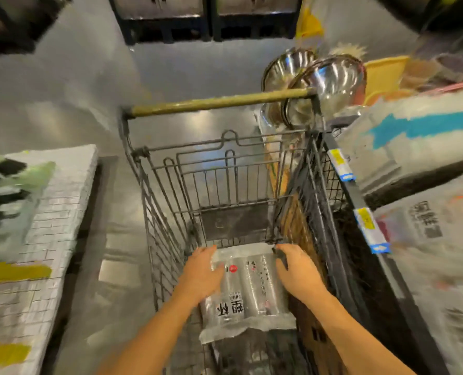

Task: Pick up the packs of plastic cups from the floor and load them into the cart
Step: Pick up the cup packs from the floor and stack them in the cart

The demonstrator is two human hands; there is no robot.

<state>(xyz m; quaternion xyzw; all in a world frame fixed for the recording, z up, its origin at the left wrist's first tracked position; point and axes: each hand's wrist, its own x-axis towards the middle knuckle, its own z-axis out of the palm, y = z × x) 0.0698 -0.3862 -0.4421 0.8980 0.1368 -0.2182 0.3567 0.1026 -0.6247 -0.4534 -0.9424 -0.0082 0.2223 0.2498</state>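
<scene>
Floor: grey polished shop floor (70, 109) fills the upper left and centre of the frame, with shelving at the right edge.
Left hand: the left hand (201, 272) lies flat against the left side of the pack of plastic cups (248, 288), fingers spread and pressed on the wrapper.
Right hand: the right hand (296, 272) clasps the pack's right side, fingers curled over its upper corner.
Pack: clear wrapper with printed characters, held between both hands low in the centre of the frame, inside the wire basket.
Cart: the shopping cart (154, 212) stands mid-frame, its handle bar (219, 102) across the upper centre.
Right: steel bowls (330, 77) beyond the handle; shelf price tags (341, 165) just beside the cart.
Left: wrapped stacked goods (49, 239).
</scene>
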